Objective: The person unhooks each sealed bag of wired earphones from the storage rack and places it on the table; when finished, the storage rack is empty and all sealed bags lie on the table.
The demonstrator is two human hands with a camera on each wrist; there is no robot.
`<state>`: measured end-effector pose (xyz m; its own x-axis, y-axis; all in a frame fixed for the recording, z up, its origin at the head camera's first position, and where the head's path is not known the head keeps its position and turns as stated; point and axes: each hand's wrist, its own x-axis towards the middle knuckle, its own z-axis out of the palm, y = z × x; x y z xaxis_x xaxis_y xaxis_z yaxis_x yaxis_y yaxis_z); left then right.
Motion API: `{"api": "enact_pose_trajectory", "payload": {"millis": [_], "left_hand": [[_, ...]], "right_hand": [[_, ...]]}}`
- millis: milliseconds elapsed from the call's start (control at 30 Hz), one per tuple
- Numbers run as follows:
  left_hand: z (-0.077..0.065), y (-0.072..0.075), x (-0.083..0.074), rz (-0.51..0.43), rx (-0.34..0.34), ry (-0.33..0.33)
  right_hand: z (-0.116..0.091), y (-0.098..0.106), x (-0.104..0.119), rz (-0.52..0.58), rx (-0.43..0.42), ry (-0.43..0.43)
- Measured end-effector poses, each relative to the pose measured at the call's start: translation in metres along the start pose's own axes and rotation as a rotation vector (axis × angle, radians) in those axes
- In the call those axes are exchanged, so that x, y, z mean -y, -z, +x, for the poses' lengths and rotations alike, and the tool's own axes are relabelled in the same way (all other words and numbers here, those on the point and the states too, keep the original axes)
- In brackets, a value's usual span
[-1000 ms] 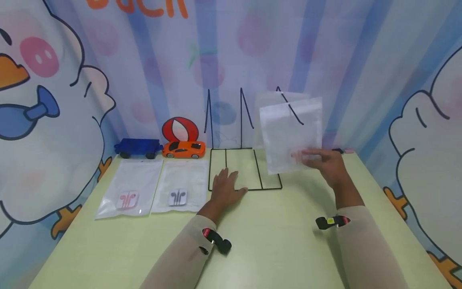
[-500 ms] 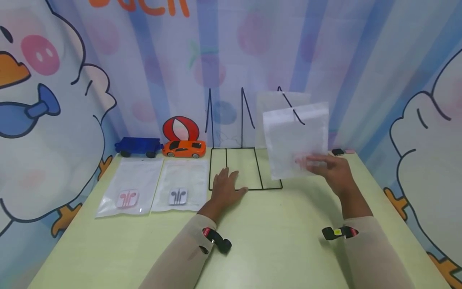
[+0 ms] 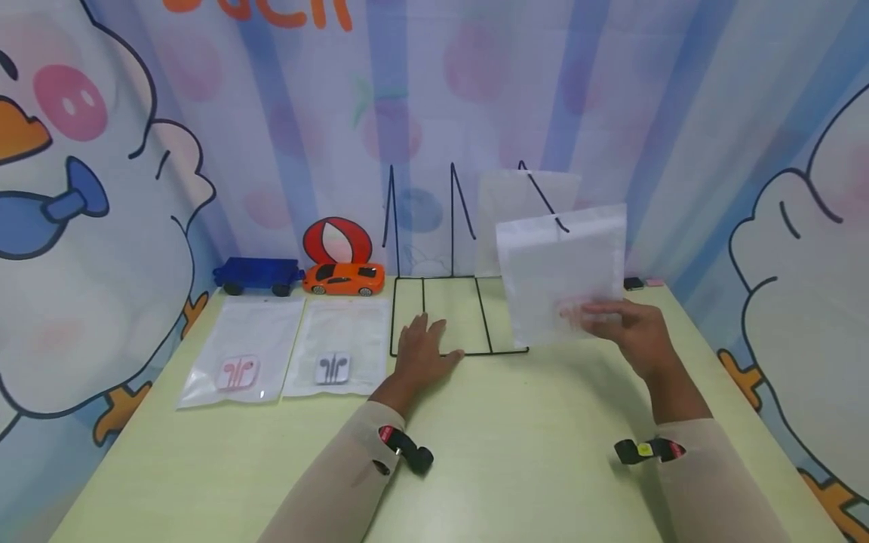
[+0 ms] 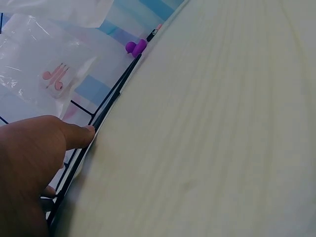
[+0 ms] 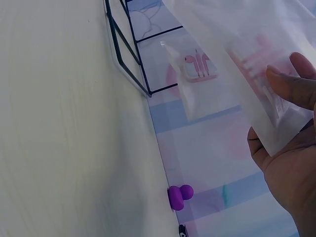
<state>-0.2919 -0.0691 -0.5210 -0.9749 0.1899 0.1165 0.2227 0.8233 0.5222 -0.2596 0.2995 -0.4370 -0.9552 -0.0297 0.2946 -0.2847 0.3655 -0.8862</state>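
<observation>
My right hand [image 3: 627, 332] pinches a white plastic bag [image 3: 560, 264] by its lower right part, fingers and thumb over the pink earphones [image 5: 256, 59] inside. The bag's top edge is right at the tip of the rack's right hook [image 3: 546, 197]. Farther back on that hook hangs a second bag [image 3: 492, 219], mostly covered by the first in the head view; its pink earphones [image 5: 198, 64] show in the right wrist view. With fingers spread, my left hand [image 3: 421, 354] rests on the base of the black wire rack [image 3: 483, 317], thumb at the front bar [image 4: 106, 108].
Two bags, one with pink earphones [image 3: 237, 372] and one with grey earphones [image 3: 333, 369], lie flat left of the rack. Behind them stand a blue toy trailer [image 3: 258, 274] and an orange toy car [image 3: 345, 279]. A purple knobbed object [image 5: 177, 196] sits at the table's back edge.
My right hand has moved right and down toward me, drawing the front bag along the hook to its tip. The left hand has stayed on the rack base.
</observation>
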Motion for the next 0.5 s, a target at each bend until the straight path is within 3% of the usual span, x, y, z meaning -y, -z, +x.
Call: {"api": "enact_pose_trajectory", "payload": {"millis": [200, 433, 500], "left_hand": [[0.001, -0.001, 0.001, -0.003, 0.002, -0.003], [0.001, -0.003, 0.003, 0.008, -0.003, -0.004], [0.000, -0.003, 0.002, 0.003, -0.002, -0.004]], "right_hand": [[-0.005, 0.003, -0.003, -0.008, 0.002, 0.014], [-0.009, 0.010, -0.003, 0.096, 0.020, 0.065], [-0.011, 0.012, -0.003, 0.076, 0.018, 0.067]]}}
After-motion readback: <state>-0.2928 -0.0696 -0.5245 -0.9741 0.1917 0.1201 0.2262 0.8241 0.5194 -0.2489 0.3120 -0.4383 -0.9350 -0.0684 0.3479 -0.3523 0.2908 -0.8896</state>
